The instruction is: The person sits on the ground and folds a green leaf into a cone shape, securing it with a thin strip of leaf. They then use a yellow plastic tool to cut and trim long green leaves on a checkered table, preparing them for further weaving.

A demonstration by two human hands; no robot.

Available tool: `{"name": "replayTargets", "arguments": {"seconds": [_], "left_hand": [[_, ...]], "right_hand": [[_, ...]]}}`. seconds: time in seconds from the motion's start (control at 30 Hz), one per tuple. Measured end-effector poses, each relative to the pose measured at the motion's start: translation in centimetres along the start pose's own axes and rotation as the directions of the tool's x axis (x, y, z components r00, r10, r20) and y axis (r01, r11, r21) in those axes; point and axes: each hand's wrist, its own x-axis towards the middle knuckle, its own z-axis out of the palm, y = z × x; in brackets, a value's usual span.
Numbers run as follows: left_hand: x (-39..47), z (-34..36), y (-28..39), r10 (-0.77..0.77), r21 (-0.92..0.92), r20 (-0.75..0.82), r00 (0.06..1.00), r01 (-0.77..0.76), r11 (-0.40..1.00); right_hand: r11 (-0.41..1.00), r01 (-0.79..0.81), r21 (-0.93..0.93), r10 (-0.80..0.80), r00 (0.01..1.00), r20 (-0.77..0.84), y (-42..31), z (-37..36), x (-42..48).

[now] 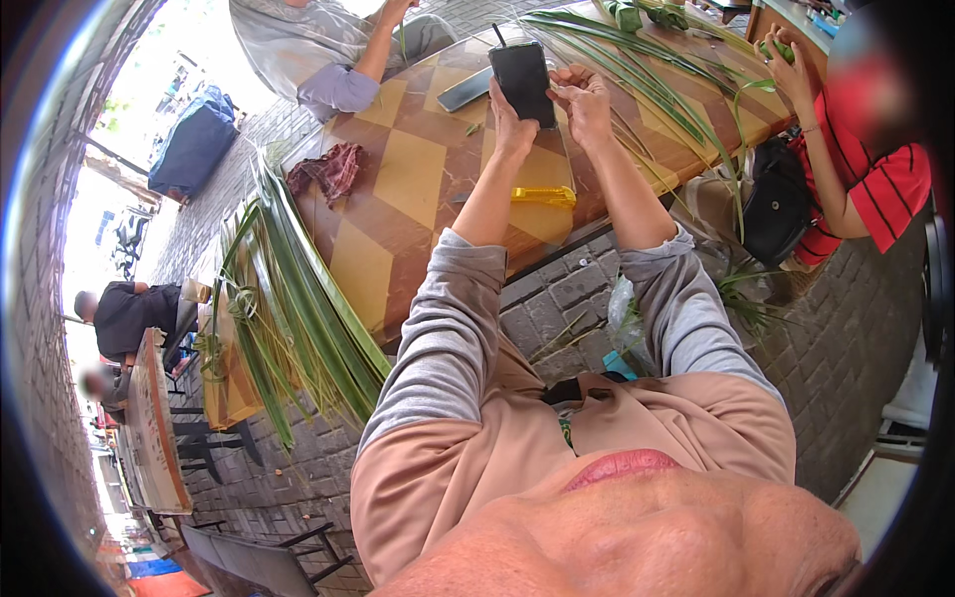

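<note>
A black smartphone point(522, 83) is held upright in my left hand point(509, 123) above the tabletop point(410, 175). Just right of the phone, the thumb and fingers of my right hand point(584, 101) are pinched together close to its edge; whether something small is between them cannot be told. Behind the phone, a second flat phone-like device point(466, 89) lies on the table. A yellow utility knife point(543, 195) rests between my forearms, its blade pointing left. To the left lies a crumpled dark red cloth point(326, 174).
Bundled green palm leaves point(298, 298) cover the table's left end; more long leaves point(634, 52) spread over its far right. One person point(321, 52) sits across. Another in a red striped shirt point(888, 194) holds a green woven piece point(777, 51) at right. A plastic bag point(625, 310) lies below.
</note>
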Motion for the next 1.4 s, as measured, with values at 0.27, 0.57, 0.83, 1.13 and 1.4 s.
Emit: {"name": "replayTargets", "arguments": {"seconds": [0.27, 0.57, 0.83, 1.13, 1.4], "left_hand": [[-0.2, 0.4, 0.0, 0.068, 0.067, -0.038, 0.997, -0.065, 0.996], [0.5, 0.5, -1.0, 0.081, 0.025, -0.042, 0.996, -0.080, 0.996], [0.5, -1.1, -0.2, -0.043, -0.024, -0.046, 0.998, 0.042, 0.999], [0.1, -8.5, 4.7, 0.085, 0.347, -0.164, 0.983, -0.023, 0.938], [-6.3, -25.0, 9.8, 0.120, 0.802, -0.080, 0.990, -0.008, 0.597]], "right_hand": [[0.998, -0.046, 0.050, 0.045, 0.999, 0.010, 0.3, -0.4, 0.1], [0.997, -0.054, 0.049, 0.055, 0.998, -0.019, 0.0, 0.1, -0.2], [0.990, 0.063, -0.125, -0.061, 0.998, 0.017, -1.5, 0.2, -2.8], [0.441, 0.575, -0.689, -0.106, 0.796, 0.596, -1.1, 0.9, -14.1], [0.121, 0.658, -0.743, 0.002, 0.749, 0.663, 0.2, 0.8, -15.5]]}}
